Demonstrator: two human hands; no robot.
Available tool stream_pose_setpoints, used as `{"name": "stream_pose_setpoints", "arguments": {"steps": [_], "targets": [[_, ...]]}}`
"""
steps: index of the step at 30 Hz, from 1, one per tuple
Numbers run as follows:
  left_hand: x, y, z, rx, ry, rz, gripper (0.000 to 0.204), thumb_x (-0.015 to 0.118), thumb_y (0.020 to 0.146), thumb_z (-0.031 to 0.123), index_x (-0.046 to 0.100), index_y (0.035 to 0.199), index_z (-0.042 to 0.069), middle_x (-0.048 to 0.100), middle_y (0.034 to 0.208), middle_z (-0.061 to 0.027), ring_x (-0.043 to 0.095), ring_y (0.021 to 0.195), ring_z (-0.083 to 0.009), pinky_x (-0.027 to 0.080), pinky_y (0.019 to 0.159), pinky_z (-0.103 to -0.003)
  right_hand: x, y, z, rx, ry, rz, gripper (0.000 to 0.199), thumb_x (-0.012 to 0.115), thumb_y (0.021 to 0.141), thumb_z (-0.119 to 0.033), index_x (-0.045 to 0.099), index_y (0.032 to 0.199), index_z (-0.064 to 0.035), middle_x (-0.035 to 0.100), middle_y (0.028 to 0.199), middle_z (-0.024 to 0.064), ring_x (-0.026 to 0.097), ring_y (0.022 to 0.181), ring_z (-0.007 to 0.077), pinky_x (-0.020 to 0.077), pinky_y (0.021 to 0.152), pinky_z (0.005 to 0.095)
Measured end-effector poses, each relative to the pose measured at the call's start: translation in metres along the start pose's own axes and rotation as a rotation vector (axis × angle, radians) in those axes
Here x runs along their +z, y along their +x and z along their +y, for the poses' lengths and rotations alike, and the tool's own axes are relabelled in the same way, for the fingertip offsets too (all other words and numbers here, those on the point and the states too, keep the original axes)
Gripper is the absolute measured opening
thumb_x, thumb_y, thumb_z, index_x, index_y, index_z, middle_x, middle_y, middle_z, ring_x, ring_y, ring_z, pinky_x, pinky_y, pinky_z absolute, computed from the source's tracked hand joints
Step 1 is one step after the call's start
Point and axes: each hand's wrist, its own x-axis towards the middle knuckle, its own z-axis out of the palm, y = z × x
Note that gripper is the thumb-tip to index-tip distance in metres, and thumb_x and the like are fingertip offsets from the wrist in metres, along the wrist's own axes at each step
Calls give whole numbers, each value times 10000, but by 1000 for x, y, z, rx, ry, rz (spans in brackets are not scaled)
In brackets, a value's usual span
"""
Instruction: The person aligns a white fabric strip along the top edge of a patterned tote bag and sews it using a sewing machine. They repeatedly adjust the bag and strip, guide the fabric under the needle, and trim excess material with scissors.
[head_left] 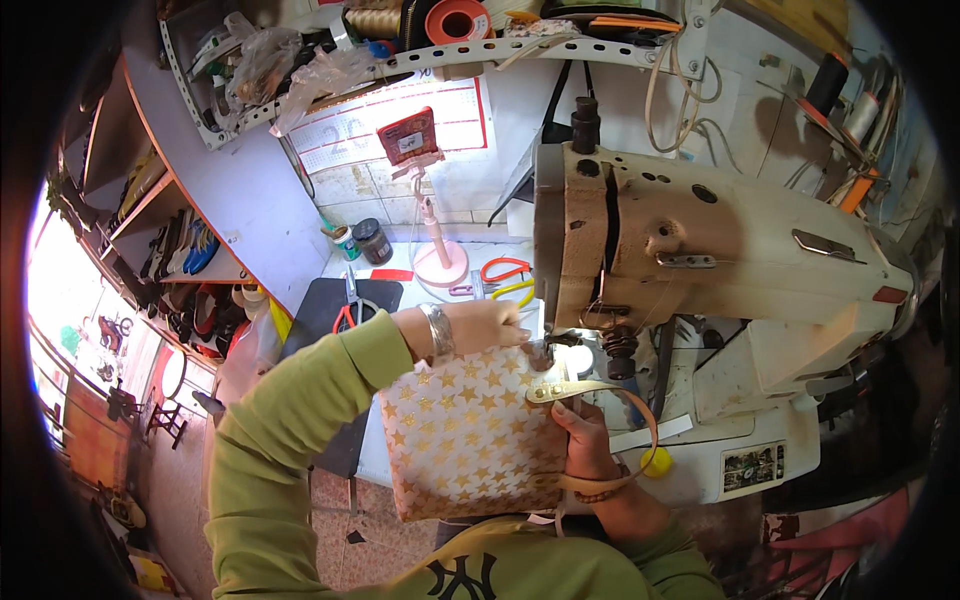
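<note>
A white bag [470, 430] with gold stars lies before me, its far right corner close under the needle area of a beige sewing machine [680, 230]. My left hand [490, 326], with a silver bracelet on the wrist, is closed at the bag's far edge beside the machine's presser foot [566, 340]. What its fingers hold, if anything, is hidden. On the bag's right side my right hand [588, 440] grips the edge, thumb up on top. A tan strap [652, 420] with a riveted end loops from the bag around that hand and wrist.
Scissors [350, 305] with red handles rest on a dark mat at the left. Behind are a pink phone stand [436, 262], small jars [372, 242] and pliers [515, 290]. A perforated metal shelf [440, 52] hangs overhead. Shoes [200, 245] fill a rack at the left.
</note>
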Motion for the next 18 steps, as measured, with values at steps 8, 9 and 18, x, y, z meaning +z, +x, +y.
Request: {"name": "stream_pose_setpoints", "arguments": {"steps": [8,9,18], "targets": [[-6,20,-8,-261,204,-360,752,377,877,714,649,1089,46,649,868,-96,591,740,-187,495,670,-345,4,-2,-3,80,94,5,321,566,915,-138,563,1205,-1,629,1115,73,598,989,184,465,903,348],[-7,20,-9,-299,119,-367,686,459,858,698,667,1036,69,656,862,-67,588,727,-152,491,651,-325,3,-2,-4,118,182,-28,335,562,918,-137,544,1226,-7,618,1141,79,593,1018,197,460,925,364],[-9,22,5,-321,192,-332,655,586,770,688,677,984,75,660,846,-56,602,719,-146,477,647,-316,1,1,7,167,469,-213,330,521,942,-135,510,1247,-11,590,1204,98,592,1061,215,481,927,385]]}}
